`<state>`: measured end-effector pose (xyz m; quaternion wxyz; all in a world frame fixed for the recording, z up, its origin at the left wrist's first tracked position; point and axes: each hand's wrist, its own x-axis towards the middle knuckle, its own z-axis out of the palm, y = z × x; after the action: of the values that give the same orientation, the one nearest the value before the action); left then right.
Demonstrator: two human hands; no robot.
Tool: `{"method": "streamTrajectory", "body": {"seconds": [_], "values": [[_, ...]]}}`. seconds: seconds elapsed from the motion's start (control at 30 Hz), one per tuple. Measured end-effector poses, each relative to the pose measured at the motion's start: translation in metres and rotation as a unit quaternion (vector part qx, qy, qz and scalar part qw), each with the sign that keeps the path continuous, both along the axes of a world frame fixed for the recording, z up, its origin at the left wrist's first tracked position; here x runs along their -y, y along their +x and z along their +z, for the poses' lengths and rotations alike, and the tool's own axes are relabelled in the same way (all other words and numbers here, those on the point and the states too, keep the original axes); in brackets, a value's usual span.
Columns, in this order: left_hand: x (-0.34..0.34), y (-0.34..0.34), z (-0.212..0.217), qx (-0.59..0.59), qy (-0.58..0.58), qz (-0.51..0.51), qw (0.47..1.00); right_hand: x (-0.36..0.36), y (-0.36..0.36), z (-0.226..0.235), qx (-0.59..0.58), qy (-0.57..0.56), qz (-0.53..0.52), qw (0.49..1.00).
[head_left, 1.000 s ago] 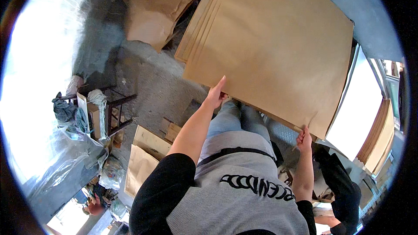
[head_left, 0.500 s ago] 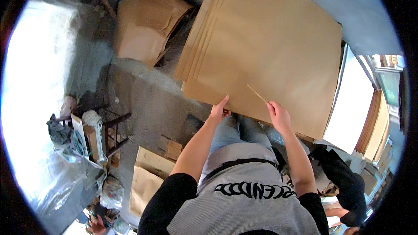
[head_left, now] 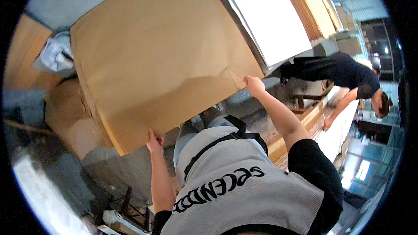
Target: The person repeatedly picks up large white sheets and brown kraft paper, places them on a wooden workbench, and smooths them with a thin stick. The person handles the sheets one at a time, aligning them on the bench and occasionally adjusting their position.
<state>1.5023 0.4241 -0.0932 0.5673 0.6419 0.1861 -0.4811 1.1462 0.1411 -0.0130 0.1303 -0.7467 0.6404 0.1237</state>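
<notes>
Two hands at the near edge of large brown paper [head_left: 165,52].
Left hand [head_left: 155,141] pinches it toward the left corner; right hand's [head_left: 254,85] fingers grasp a thin stick [head_left: 235,73] near the right corner, beside white sheets [head_left: 270,17].

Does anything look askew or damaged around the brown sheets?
Yes: at the left, some brown paper lies bent and rumpled, unlike the smooth brown sheets beside it. No tear or spill shows on the sheets' visible upper face.
</notes>
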Motion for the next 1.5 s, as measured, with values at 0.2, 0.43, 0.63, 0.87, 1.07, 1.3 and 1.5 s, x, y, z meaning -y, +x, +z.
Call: {"method": "streamTrajectory", "body": {"seconds": [0.2,0.43,0.63,0.87,1.07,1.3,1.5], "values": [[-0.019,0.015,-0.020,0.002,-0.032,-0.038,0.999,0.003,-0.045,-0.005,0.021,-0.002,-0.049,0.999],[-0.019,0.024,0.001,-0.046,0.060,-0.055,0.996,0.044,-0.151,-0.044,0.235,-0.043,-0.252,0.938],[-0.002,0.018,0.040,0.010,0.105,-0.060,0.993,0.094,-0.223,-0.086,0.213,-0.075,-0.427,0.876],[-0.012,0.027,0.055,0.009,0.136,-0.031,0.990,0.130,-0.231,-0.091,0.138,-0.010,-0.283,0.949],[0.005,0.012,0.076,0.017,0.121,-0.015,0.992,0.146,-0.237,-0.108,0.121,-0.014,-0.197,0.973],[0.011,0.009,0.073,0.015,0.168,0.000,0.986,0.174,-0.259,-0.097,0.128,0.095,-0.203,0.966],[-0.017,0.015,0.054,-0.015,0.060,-0.025,0.998,0.197,-0.252,-0.091,0.225,0.049,-0.210,0.950]]}}
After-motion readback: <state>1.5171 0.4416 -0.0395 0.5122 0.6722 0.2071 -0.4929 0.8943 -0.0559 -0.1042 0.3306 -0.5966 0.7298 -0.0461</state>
